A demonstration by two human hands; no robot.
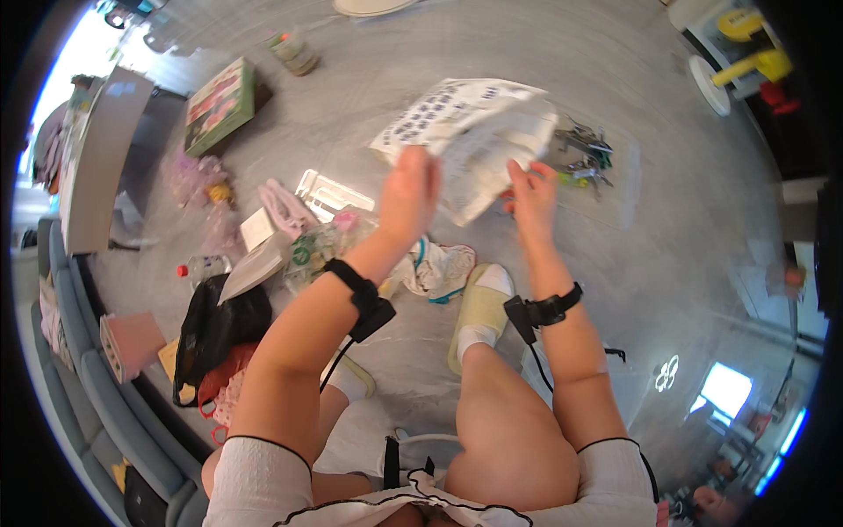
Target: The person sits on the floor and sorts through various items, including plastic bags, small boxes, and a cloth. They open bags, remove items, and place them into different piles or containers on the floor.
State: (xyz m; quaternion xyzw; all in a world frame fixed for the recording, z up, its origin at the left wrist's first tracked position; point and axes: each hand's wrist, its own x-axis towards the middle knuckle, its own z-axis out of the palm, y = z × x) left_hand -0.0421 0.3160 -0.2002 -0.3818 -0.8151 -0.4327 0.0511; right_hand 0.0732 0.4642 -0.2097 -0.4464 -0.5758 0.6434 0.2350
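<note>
A white bag [461, 112], crumpled and printed with rows of dark writing, is held up in front of me over the floor. My left hand [411, 188] is closed on its lower left edge, the fingertips partly hidden. At the lower right edge, my right hand [532, 188] pinches the bag between thumb and fingers. Beyond the right hand, a clear plastic tray or lid [622, 181] lies on the floor with several metal tools or clips [593, 148] on it. Below the bag rests a crumpled white cloth [438, 267] with teal edging.
To the left lie a black plastic bag [220, 329], a clear bottle with a red cap [207, 267], clear plastic packaging [316, 253] and a folded pink cloth [286, 207]. Farther off stand a green floral box [220, 109] and a jar [294, 56]. A blue-grey sofa [125, 421] lines the left side.
</note>
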